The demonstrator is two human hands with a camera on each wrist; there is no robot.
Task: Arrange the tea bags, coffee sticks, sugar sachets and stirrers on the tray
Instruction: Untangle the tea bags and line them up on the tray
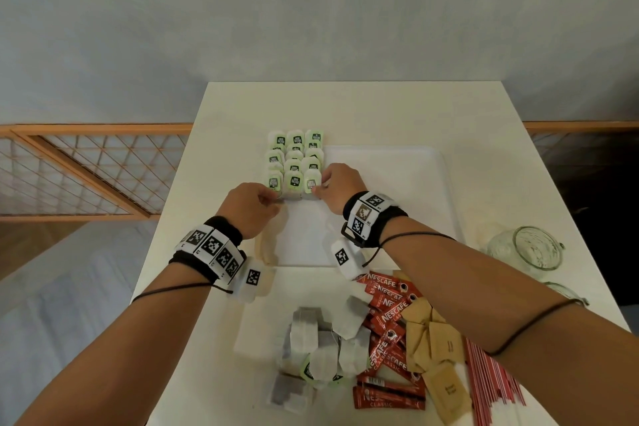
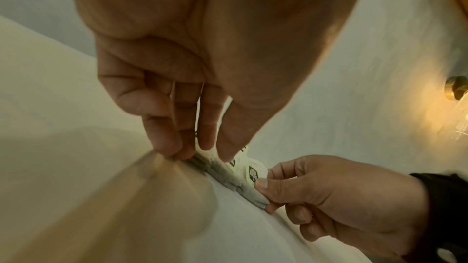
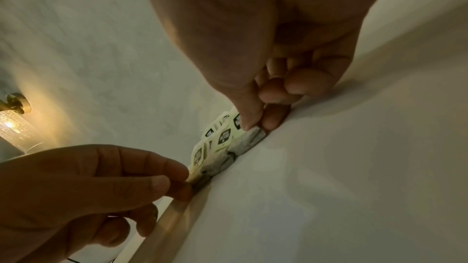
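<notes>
A white tray (image 1: 397, 190) lies mid-table. On its left part, tea bags (image 1: 295, 162) with green tags stand in three neat columns. My left hand (image 1: 273, 199) pinches the left end of the nearest row, and my right hand (image 1: 316, 189) pinches its right end. The left wrist view shows my left hand (image 2: 202, 153) on the grey bags (image 2: 228, 177). In the right wrist view my right hand (image 3: 258, 127) nips the end tea bag (image 3: 249, 140). Loose tea bags (image 1: 318, 346), red coffee sticks (image 1: 387, 322), brown sugar sachets (image 1: 435, 346) and red-white stirrers (image 1: 491, 387) lie in a pile near me.
A glass jar (image 1: 534, 247) lies on its side at the table's right, with a second glass piece (image 1: 567, 292) nearer me. The white table (image 1: 345, 107) ends at a wall behind. A wooden lattice rail (image 1: 86, 169) runs to the left.
</notes>
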